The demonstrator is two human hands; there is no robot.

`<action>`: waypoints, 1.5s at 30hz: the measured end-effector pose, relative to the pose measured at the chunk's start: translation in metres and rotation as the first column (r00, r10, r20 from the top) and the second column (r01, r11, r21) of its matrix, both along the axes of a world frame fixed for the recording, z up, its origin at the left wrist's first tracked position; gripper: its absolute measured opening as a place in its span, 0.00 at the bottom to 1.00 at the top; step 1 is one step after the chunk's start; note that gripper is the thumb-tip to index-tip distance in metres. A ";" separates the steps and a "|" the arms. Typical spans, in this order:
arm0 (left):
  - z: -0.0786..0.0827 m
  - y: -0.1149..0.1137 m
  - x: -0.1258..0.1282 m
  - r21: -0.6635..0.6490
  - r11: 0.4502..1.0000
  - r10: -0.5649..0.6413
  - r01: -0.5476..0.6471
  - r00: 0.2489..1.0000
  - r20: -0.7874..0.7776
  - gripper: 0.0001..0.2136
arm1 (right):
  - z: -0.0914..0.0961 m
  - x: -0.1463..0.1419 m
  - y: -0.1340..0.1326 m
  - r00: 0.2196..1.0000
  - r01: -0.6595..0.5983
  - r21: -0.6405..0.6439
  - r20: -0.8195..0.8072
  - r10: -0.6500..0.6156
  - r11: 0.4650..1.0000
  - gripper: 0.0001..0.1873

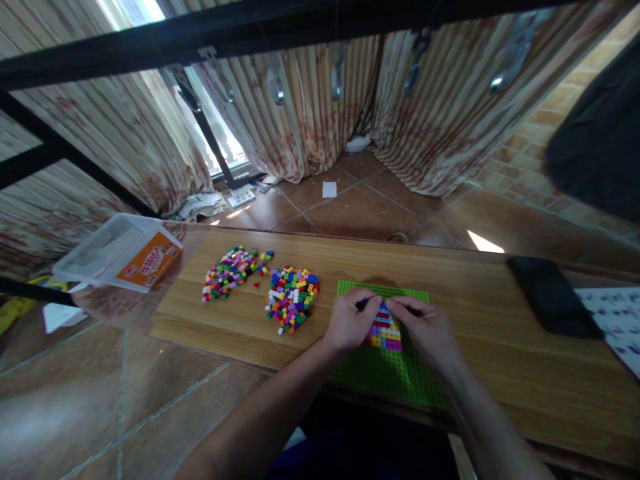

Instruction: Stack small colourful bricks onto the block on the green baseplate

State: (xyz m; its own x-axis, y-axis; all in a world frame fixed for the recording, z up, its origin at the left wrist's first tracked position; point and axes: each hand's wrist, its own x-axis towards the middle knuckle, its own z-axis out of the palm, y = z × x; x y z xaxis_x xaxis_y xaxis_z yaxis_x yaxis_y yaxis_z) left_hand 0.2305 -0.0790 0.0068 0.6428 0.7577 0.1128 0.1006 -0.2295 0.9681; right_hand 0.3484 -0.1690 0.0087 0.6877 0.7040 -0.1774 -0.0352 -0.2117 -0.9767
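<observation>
A green studded baseplate (385, 380) lies on the wooden tabletop in front of me. On it sits a patch of multicoloured toy bricks (386, 330), in rows of red, white, blue, yellow and purple. My left hand (353, 317) reaches in from the left, thumb and fingers pinched at the far end of these bricks. From the right, my right hand (425, 327) meets it with its own fingers pinched together. Both sets of fingertips nearly touch, with some blue showing between them. Whatever they pinch is too small and covered to make out.
Left of the baseplate lie two loose brick piles, a nearer pile (293, 300) and a farther pile (230, 272). A clear plastic box (120, 250) with an orange label stands at far left. At right are a black phone-like slab (553, 293) and a printed sheet (613, 320). A dark metal bar (300, 30) crosses above.
</observation>
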 end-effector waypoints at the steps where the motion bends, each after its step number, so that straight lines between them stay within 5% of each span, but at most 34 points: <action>1: 0.000 0.000 0.000 -0.001 1.000 0.002 -0.002 1.000 -0.003 0.11 | -0.001 0.000 0.000 1.000 0.005 -0.001 -0.001 -0.005 1.000 0.19; 15: 0.000 -0.006 0.003 0.102 0.994 0.052 -0.043 0.995 -0.083 0.11 | -0.014 0.001 -0.006 0.987 0.017 -0.062 0.158 -0.007 0.998 0.20; 20: 0.009 -0.015 -0.004 0.172 0.972 0.174 -0.161 0.983 -0.063 0.10 | -0.019 0.003 -0.011 0.973 -0.026 -0.076 0.226 0.043 0.997 0.18; 25: 0.016 -0.023 -0.039 0.291 0.936 0.210 -0.198 0.978 -0.011 0.12 | -0.008 -0.003 -0.019 0.934 0.014 -0.181 0.353 0.052 0.983 0.24; 30: 0.001 -0.017 -0.101 0.469 0.861 0.254 -0.197 0.965 -0.061 0.12 | 0.019 -0.015 -0.017 0.804 0.136 -0.220 0.594 0.022 0.966 0.26; 36: -0.014 0.003 -0.158 0.543 0.787 0.425 -0.292 0.895 -0.134 0.13 | 0.047 -0.039 0.027 0.735 -0.154 -0.118 0.650 0.193 0.981 0.20; 40: -0.011 0.014 -0.175 0.555 0.785 0.452 -0.276 0.867 -0.208 0.14 | 0.046 -0.059 0.062 0.648 -0.328 -0.174 0.674 0.355 0.929 0.18; 45: -0.014 0.027 -0.176 0.557 0.781 0.501 -0.284 0.817 -0.286 0.22 | 0.034 -0.086 0.108 0.446 -0.497 -0.286 0.726 0.523 0.820 0.17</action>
